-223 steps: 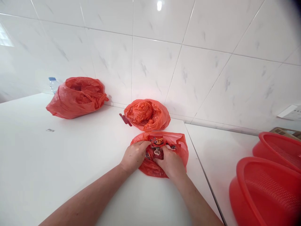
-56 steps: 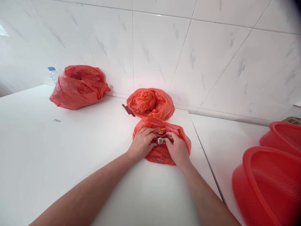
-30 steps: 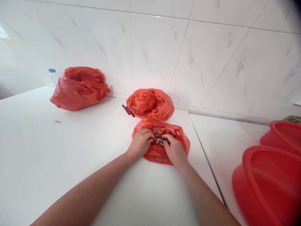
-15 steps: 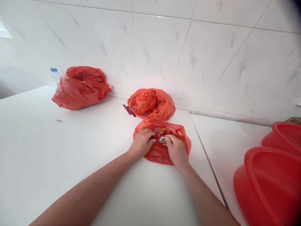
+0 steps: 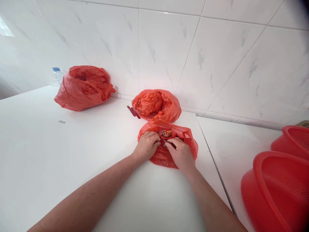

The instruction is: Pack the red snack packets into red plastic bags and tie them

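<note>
Both hands are inside an opened red plastic bag (image 5: 165, 159) lying on the white table. My left hand (image 5: 146, 146) pinches the left end of a small dark red packet (image 5: 163, 142) with pale lettering. On its right end the thumb and fingers of my right hand (image 5: 180, 154) are closed. The hands hide much of this packet. Just beyond it in the bag lies another red packet (image 5: 165, 132), printed with black characters and a food picture. Part of a further dark packet (image 5: 179, 139) shows behind my right fingers.
Against the wall sit a red bag (image 5: 156, 106) of crumpled plastic and a larger red bag (image 5: 83, 90), with a clear bottle (image 5: 58, 76) behind. Dark red scissors-like handles (image 5: 133, 112) and a small scrap (image 5: 61, 122) lie on the table (image 5: 84, 145). Red baskets (image 5: 260, 167) stand right.
Between my hands the dark red packet has turned and folded, so its large pale characters are now mostly covered. My right fingers have shifted left along it. The view has tilted slightly.
</note>
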{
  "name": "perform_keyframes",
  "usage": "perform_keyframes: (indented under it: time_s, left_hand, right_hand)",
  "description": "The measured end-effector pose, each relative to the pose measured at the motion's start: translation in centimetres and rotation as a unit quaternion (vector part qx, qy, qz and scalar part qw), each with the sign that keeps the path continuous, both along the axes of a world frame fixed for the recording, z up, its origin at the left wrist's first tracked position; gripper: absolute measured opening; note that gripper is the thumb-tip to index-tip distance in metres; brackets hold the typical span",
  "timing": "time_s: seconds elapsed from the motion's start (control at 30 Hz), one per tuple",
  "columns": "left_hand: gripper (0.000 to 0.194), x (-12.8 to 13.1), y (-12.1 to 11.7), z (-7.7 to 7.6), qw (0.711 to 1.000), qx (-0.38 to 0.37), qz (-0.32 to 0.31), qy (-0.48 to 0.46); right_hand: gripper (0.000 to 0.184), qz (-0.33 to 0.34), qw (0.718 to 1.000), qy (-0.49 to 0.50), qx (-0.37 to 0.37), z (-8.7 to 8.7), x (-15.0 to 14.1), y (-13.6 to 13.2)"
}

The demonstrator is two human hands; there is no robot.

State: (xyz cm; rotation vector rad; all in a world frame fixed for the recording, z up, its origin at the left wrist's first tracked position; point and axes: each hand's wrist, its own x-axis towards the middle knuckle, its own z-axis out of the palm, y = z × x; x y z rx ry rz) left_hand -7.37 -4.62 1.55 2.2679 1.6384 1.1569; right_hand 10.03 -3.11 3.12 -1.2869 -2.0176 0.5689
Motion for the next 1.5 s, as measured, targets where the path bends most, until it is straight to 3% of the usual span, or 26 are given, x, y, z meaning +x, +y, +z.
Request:
perform_keyframes:
  time_s: [0.1,0.23,0.37,0.57,0.7,0.8,0.87,0.97,1.17,1.33,1.4,1.5]
  left_hand:
    - [0.011,-0.2,-0.1,-0.1,0.999,0.003,0.031,0.013]
    - [0.027,-0.4,0.0,-0.2,0.996,0.012,0.078,0.04]
    - [0.038,-0.7,-0.1,0.5,0.994,0.003,0.086,0.067]
    - [0.023,-1.5,-0.7,3.4,0.962,-0.028,0.129,0.238]
    - [0.018,-1.5,-0.9,3.9,0.942,-0.049,0.144,0.299]
    - [0.028,-1.1,-1.0,3.6,0.946,-0.045,0.133,0.293]
    - [0.023,-0.9,-1.0,3.3,0.951,-0.033,0.124,0.282]
    - [0.006,-0.8,-1.0,3.0,0.959,-0.013,0.096,0.266]
    - [0.024,-0.7,-0.9,2.3,0.977,0.071,0.025,0.201]
    - [0.023,-0.4,-0.8,1.5,0.984,0.111,0.01,0.138]
    - [0.021,-0.4,-0.6,1.4,0.987,0.114,0.007,0.113]
    - [0.019,-0.5,-0.5,1.3,0.99,0.118,0.0,0.08]
  right_hand:
    - [0.02,-0.008,1.0,-0.001,-0.01,-0.1,0.2,0.3]
    - [0.023,-0.012,0.999,0.023,-0.026,-0.1,0.6,0.5]
    - [0.024,-0.006,1.0,0.009,-0.008,0.0,0.7,0.5]
    - [0.024,-0.001,1.0,-0.029,0.008,-0.6,0.8,0.9]
    - [0.019,-0.052,0.992,-0.084,0.081,-0.7,0.6,0.8]
    - [0.019,-0.083,0.979,-0.136,0.128,-0.5,0.4,0.3]
    - [0.017,-0.077,0.978,-0.149,0.126,-0.3,0.2,0.1]
    - [0.016,-0.04,0.984,-0.152,0.084,-0.1,-0.1,-0.1]
    - [0.014,0.054,0.993,-0.103,0.001,0.3,-1.0,-0.8]
    - [0.015,0.13,0.984,-0.085,-0.086,0.5,-1.2,-1.7]
    - [0.015,0.122,0.985,-0.061,-0.105,0.5,-1.2,-1.7]
    - [0.013,0.057,0.99,0.002,-0.126,0.2,-1.1,-1.4]
